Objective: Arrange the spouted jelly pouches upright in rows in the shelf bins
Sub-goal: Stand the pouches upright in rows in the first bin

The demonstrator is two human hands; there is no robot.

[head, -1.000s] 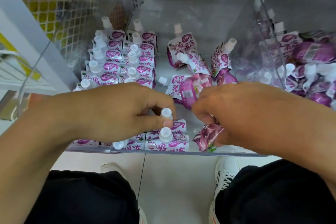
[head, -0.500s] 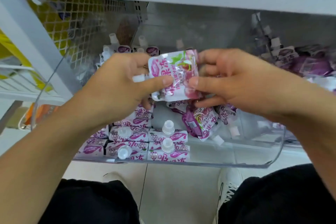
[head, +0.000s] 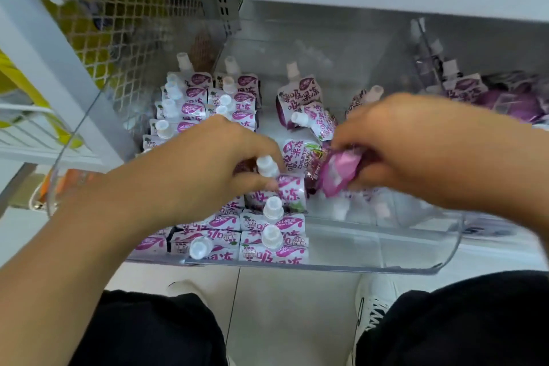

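Gripping pouches printed "吸果冻": left hand, right hand.

Upright pouch rows left in bin; loose pouches right.

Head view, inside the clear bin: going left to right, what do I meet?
Upright rows of pouches → left hand setting a pouch upright → loose pouches → right hand gripping a pink pouch.
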